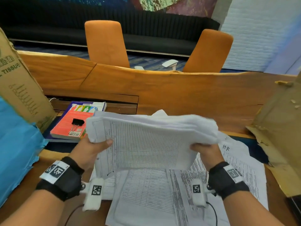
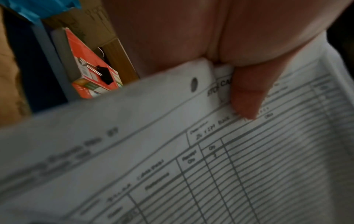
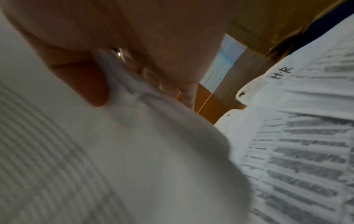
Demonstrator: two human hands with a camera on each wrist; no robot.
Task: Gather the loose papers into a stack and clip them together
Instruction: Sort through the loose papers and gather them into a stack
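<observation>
A thick stack of ruled printed papers (image 1: pixel 146 141) is held up above the desk, its top edge tipped away from me. My left hand (image 1: pixel 93 146) grips the stack's left edge, thumb on the front sheet (image 2: pixel 247 94). My right hand (image 1: pixel 204 150) grips the right edge, thumb on the front sheet (image 3: pixel 82 80). More loose papers (image 1: pixel 159 198) lie spread on the desk beneath, one marked "H.R" (image 1: pixel 226 148). A black binder clip (image 1: pixel 76 125) rests on a red book (image 1: pixel 70 126) at the left, also seen from the left wrist (image 2: pixel 104 75).
A cardboard tissue box (image 1: pixel 19 88) and blue sheeting (image 1: pixel 14 147) stand at the left. Torn cardboard (image 1: pixel 280 121) stands at the right. The wooden desk (image 1: pixel 179 95) runs across, with two orange chairs (image 1: pixel 105 44) behind it.
</observation>
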